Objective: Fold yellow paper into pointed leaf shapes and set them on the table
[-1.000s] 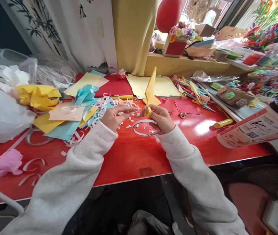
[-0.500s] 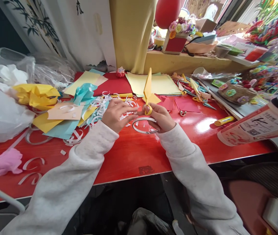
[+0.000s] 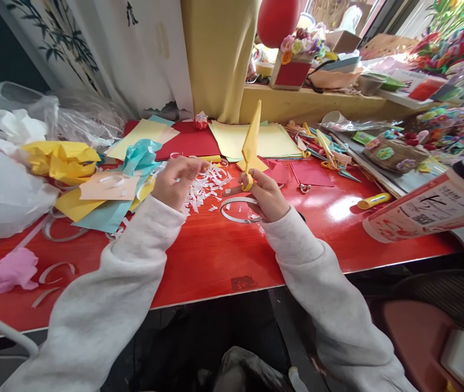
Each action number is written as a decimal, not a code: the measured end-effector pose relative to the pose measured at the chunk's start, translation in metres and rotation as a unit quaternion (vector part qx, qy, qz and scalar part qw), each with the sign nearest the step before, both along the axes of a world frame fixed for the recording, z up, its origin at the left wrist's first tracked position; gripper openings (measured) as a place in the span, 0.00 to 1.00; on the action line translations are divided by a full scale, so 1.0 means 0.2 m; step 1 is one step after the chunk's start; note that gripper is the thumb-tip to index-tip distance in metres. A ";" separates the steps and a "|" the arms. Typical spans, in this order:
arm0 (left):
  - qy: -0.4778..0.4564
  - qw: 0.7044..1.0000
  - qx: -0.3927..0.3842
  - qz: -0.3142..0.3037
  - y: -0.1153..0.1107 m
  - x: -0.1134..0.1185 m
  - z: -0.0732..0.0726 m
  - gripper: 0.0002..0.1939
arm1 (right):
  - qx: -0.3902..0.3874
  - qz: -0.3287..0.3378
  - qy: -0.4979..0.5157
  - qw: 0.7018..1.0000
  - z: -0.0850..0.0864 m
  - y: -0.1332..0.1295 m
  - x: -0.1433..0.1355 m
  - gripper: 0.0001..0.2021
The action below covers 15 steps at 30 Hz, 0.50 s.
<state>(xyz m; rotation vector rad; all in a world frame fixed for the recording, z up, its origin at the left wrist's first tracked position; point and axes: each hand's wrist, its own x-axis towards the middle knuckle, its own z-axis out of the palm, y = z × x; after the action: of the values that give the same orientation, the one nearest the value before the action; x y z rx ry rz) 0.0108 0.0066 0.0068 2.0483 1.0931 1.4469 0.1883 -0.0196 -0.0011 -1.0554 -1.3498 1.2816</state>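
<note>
My right hand (image 3: pixel 270 196) pinches a yellow pointed paper piece (image 3: pixel 252 136), folded or rolled, which stands upright with a small loop at its lower end. A thin pale ring (image 3: pixel 240 209), like a nearly used-up tape roll, hangs at the same hand's fingers. To the left, my left hand (image 3: pixel 178 181) hovers beside a heap of white paper shreds (image 3: pixel 205 188). Its fingers are curled inward towards the thumb; whatever is between them, if anything, is too small to make out. A flat yellow paper (image 3: pixel 258 165) lies behind the right hand.
Pale yellow sheets (image 3: pixel 256 141) and red sheets (image 3: pixel 193 142) lie at the back. Scissors and tools (image 3: pixel 329 152) are piled behind right. A large cup (image 3: pixel 427 204) and a yellow tube (image 3: pixel 373 201) stand or lie right; crumpled paper and a plastic bag (image 3: pixel 7 185) fill the left.
My left hand has moved left, away from the right hand, and its fingers have curled. The yellow paper piece is tilted slightly more to the right and raised a little.
</note>
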 end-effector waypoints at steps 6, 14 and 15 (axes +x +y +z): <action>0.172 0.975 0.130 -0.061 0.00 0.07 -0.09 0.10 | -0.001 0.010 0.003 1.000 -0.02 0.00 -0.01 0.12; 0.220 0.957 0.186 -0.023 0.01 0.06 -0.14 0.07 | 0.021 0.007 -0.034 0.999 -0.05 0.01 -0.01 0.11; 0.222 0.957 0.187 -0.022 0.01 0.06 -0.14 0.07 | 0.037 -0.001 -0.052 0.998 -0.05 0.00 -0.02 0.10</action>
<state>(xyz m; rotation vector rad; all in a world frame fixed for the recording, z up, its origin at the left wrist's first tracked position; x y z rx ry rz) 0.0231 0.0089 -0.0209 2.7457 0.9752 1.2782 0.1851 -0.0187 -0.0116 -1.0843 -1.4635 1.1797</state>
